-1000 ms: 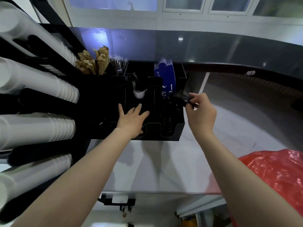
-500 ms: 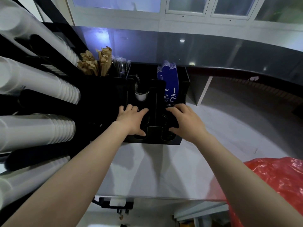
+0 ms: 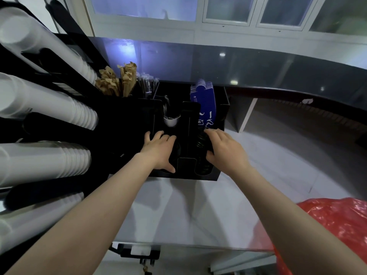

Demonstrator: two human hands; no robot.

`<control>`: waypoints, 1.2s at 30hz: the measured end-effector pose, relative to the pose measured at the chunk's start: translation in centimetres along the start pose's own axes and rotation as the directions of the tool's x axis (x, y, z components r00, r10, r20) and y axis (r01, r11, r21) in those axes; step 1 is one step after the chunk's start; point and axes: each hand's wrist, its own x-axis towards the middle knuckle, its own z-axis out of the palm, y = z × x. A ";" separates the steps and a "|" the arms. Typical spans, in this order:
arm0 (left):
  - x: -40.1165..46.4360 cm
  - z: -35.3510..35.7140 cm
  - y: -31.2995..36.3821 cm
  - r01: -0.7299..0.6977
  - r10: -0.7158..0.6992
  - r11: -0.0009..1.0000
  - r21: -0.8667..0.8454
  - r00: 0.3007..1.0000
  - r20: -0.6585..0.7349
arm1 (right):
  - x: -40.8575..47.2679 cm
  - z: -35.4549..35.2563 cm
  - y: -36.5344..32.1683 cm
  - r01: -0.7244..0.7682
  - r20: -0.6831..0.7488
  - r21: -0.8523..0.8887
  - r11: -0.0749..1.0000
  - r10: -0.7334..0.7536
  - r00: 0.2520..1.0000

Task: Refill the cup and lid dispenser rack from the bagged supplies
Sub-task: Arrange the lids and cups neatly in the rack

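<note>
A black dispenser rack [image 3: 210,171] is sitting on the pale tabletop [image 3: 178,211], and both of the person's hands are resting on its front section. The left hand [image 3: 158,149] is lying over the left slot of the rack, fingers curling over the top edge and thumb hooking down the front; whether it is gripping the rack or a lid beneath it cannot be told. The right hand [image 3: 224,149] is covering the right slot, its fingers bending down over a stack of black lids [image 3: 200,141] that is showing just to the left of its palm; the pictures are not showing clearly whether it is pinching a lid or only pressing on the stack.

Behind the hands, in the rack's rear compartments, a small white cup [image 3: 171,121] is sitting in the middle bay, blue printed sleeves [image 3: 203,104] are standing upright in the right bay, and brown paper packets [image 3: 117,80] and clear-wrapped straws [image 3: 148,84] are standing at the rack's back left. To the left of the rack, long stacks of white cups [image 3: 39,110] are lying on their sides in black holder tubes, one above another. A red plastic bag [image 3: 335,231] is lying on the tabletop well to the right of the rack, near the person's right forearm.
</note>
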 end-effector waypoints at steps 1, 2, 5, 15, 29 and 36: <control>-0.2 0.0 -0.1 0.001 -0.001 1.000 -0.005 1.000 0.012 | 0.0 0.3 -0.3 -0.006 -0.022 -0.015 1.000 0.006 1.000; -0.4 0.0 -0.2 0.001 -0.001 1.000 -0.011 1.000 0.020 | 0.0 0.6 -0.5 -0.015 -0.040 -0.032 0.999 0.014 0.999; -1.2 0.2 -0.4 0.015 -0.015 0.998 -0.057 1.000 0.002 | 0.1 1.2 -1.1 -0.035 -0.126 -0.069 0.997 0.026 0.992; -6.3 2.5 -1.5 0.070 -0.218 0.908 -0.413 0.921 -0.324 | 0.3 0.5 -2.4 0.101 -0.489 0.126 0.987 -0.027 0.872; -12.2 6.9 -5.2 0.333 -0.444 0.863 -0.380 0.860 -0.252 | 4.1 1.5 -13.2 0.326 -0.394 0.246 0.913 -0.213 0.894; -13.6 9.6 -5.3 0.325 -0.406 0.841 -0.432 0.907 -0.108 | 6.5 4.3 -16.3 0.259 -0.157 0.117 0.959 -0.240 0.958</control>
